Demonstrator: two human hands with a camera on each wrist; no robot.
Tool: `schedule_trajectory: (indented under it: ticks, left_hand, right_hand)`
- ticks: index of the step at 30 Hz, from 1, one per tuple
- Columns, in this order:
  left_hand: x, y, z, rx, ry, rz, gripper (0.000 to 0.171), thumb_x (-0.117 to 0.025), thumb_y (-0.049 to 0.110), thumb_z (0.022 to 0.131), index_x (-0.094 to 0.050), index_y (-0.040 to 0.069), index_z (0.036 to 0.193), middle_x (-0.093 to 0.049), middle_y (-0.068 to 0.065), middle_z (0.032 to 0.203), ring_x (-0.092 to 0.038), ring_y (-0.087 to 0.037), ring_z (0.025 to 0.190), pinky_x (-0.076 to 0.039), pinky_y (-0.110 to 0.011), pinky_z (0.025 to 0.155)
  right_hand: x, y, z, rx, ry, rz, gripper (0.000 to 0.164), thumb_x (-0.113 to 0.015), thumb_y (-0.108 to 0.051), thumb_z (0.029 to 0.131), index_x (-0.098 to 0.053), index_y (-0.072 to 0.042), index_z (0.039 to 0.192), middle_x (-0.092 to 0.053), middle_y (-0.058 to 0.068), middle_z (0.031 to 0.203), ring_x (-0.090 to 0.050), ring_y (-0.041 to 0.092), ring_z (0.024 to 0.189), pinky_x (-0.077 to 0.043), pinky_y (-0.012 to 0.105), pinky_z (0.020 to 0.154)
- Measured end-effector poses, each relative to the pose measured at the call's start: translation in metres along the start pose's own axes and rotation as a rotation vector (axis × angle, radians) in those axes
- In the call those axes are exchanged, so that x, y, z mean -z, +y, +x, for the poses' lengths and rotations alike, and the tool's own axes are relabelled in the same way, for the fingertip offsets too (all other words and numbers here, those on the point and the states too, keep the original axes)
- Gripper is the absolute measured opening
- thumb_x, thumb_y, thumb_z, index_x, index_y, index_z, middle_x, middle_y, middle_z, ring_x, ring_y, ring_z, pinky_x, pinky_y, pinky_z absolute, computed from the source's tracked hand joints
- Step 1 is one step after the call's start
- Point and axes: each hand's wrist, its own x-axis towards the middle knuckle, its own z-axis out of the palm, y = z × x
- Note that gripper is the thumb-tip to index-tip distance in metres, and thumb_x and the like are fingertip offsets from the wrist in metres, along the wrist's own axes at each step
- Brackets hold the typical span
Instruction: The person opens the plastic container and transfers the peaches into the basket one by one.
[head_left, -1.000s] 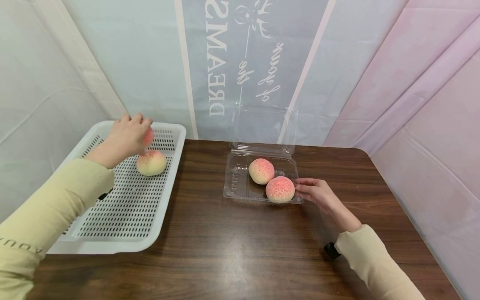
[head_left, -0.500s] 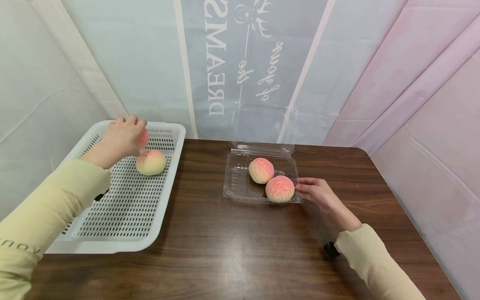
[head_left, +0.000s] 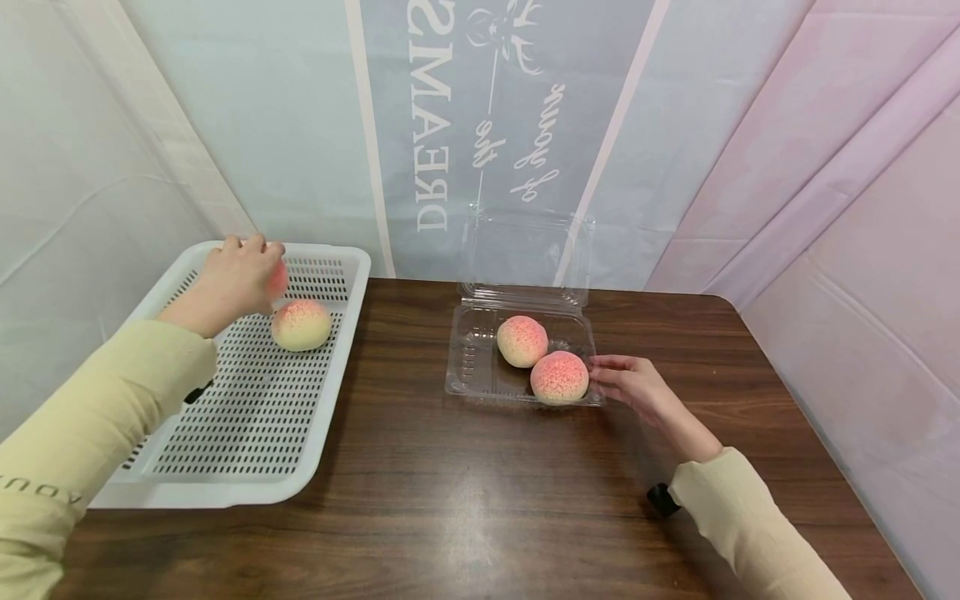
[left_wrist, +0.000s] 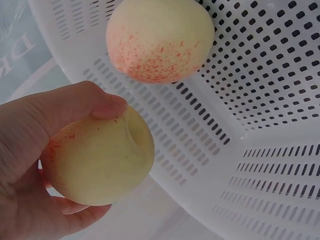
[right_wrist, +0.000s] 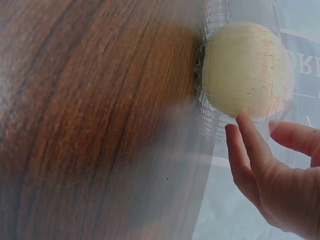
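My left hand [head_left: 236,279] grips a peach [left_wrist: 100,160] at the far side of the white perforated basket [head_left: 318,450]. The thumb presses near the fruit's stem dimple, and fingers curl round its other side. Beside it, a second peach [head_left: 302,325] lies in the basket. At the table's back, a clear plastic clamshell box [head_left: 472,375] stands with its lid raised. Two peaches sit inside: one farther back [head_left: 522,341] and one at the front right corner [head_left: 559,377]. My right hand [head_left: 633,387] rests its fairly straight fingertips at the box's right wall, near the front peach.
The dark wooden table [head_left: 465,500] stretches in front of the box and to its right. Behind it hangs a pale curtain [head_left: 300,125] with printed letters, close to the raised lid. More pale cloth [head_left: 862,292] hangs along the right side.
My left hand has shifted slightly left with the peach in its grip, away from the other peach in the basket. The right hand and the box have stayed in place.
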Motion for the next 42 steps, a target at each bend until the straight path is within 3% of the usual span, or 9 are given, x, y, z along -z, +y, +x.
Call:
schedule_trajectory:
  ticks: [13,23,33,42]
  left_hand:
    - [-0.006,-0.004,-0.004,-0.002,0.014,-0.028,0.071,-0.080,0.010,0.054,-0.042,-0.008,0.112,-0.043,-0.031,0.104,-0.040,-0.054,0.095,-0.039,-0.058,0.069]
    - [-0.010,-0.006,-0.004,0.009,-0.037,-0.020,0.066,-0.077,0.006,0.055,-0.042,-0.008,0.109,-0.043,-0.030,0.101,-0.042,-0.051,0.090,-0.040,-0.056,0.067]
    - [-0.015,-0.007,-0.003,0.025,-0.070,-0.042,0.080,-0.075,0.003,0.054,-0.037,-0.013,0.123,-0.041,-0.035,0.110,-0.040,-0.054,0.096,-0.040,-0.059,0.072]
    - [-0.020,-0.009,-0.004,0.046,-0.113,-0.075,0.080,-0.074,0.000,0.056,-0.036,-0.014,0.125,-0.036,-0.038,0.118,-0.032,-0.060,0.106,-0.038,-0.064,0.077]
  right_hand:
    - [0.000,-0.002,-0.001,-0.012,0.002,-0.003,0.051,-0.051,-0.007,0.091,-0.030,0.017,0.132,-0.032,0.034,0.135,-0.058,0.000,0.089,-0.047,0.023,0.082]
    - [0.000,-0.003,-0.002,-0.014,0.003,-0.012,0.051,-0.051,-0.007,0.092,-0.031,0.017,0.131,-0.034,0.033,0.135,-0.058,0.000,0.089,-0.048,0.022,0.081]
    - [0.000,-0.003,-0.002,-0.017,0.002,0.005,0.051,-0.050,-0.007,0.092,-0.030,0.017,0.132,-0.032,0.034,0.135,-0.058,0.000,0.089,-0.048,0.023,0.082]
    - [0.000,-0.004,-0.001,-0.020,0.000,-0.002,0.050,-0.050,-0.006,0.092,-0.031,0.017,0.132,-0.037,0.031,0.133,-0.058,0.001,0.089,-0.047,0.024,0.082]
